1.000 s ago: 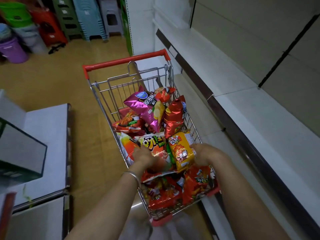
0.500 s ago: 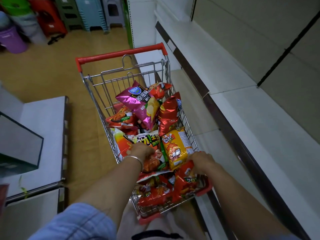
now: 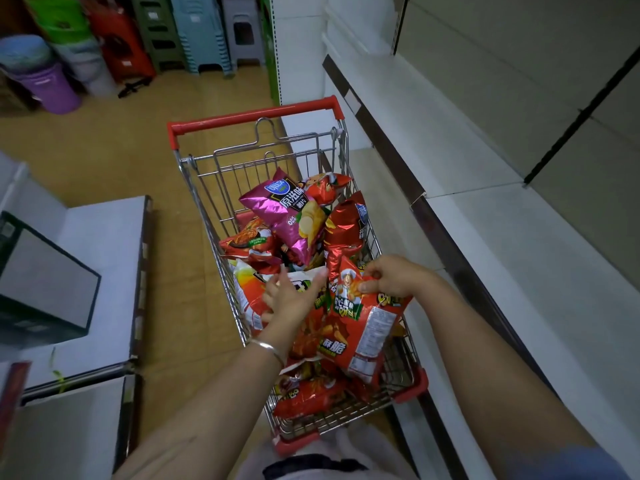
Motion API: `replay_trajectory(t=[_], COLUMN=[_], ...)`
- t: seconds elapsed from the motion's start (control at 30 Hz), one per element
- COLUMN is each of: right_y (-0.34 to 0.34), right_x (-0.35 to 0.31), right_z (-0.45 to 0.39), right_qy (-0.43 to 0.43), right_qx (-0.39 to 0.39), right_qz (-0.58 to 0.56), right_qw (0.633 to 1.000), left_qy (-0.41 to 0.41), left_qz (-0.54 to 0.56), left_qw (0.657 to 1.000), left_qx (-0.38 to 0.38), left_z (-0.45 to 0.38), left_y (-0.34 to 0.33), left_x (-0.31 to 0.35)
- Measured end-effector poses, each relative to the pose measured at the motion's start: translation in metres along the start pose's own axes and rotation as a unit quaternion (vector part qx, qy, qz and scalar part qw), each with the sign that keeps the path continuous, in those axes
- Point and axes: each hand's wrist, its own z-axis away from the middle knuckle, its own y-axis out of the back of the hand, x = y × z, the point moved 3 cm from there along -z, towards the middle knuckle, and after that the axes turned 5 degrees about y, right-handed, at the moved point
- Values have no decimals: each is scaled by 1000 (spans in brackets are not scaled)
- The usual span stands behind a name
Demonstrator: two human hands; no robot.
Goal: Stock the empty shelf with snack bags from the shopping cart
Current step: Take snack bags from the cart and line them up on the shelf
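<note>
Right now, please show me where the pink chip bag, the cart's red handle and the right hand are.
pink chip bag [image 3: 284, 216]: head view, middle of its front.
red handle [image 3: 256, 116]: head view, middle of the bar.
right hand [image 3: 394, 275]: head view, back of the hand.

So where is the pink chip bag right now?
In the head view the pink chip bag lies on top of the pile at the far end of the shopping cart, left of a tall red bag and beyond both hands.
</note>
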Motion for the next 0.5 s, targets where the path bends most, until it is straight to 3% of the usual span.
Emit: replay_trajectory(t=[0.1,0.2,0.3,0.33,0.5], right_y=[7,12,21,24,42], right_x=[-11,-22,-28,-28,-39], right_z=[-7,-9,-2,2,17], right_qy=[21,47,78,86,136], right_qx=[14,27,24,19,29], right_qz=[-13,-22,-33,-64,-254], right_qw=[1000,998,996,994,957], left_qy=[-57,-24,-7,13,148], left_qz=[23,92,136,163,264], left_qw=[990,951,908,900,909], left_qx=[-125,-293,-396,-403,-286], left_z=[6,14,20,10,-40], left_y=[-1,1,9,10,5], left_x=[2,1,1,-9,-82])
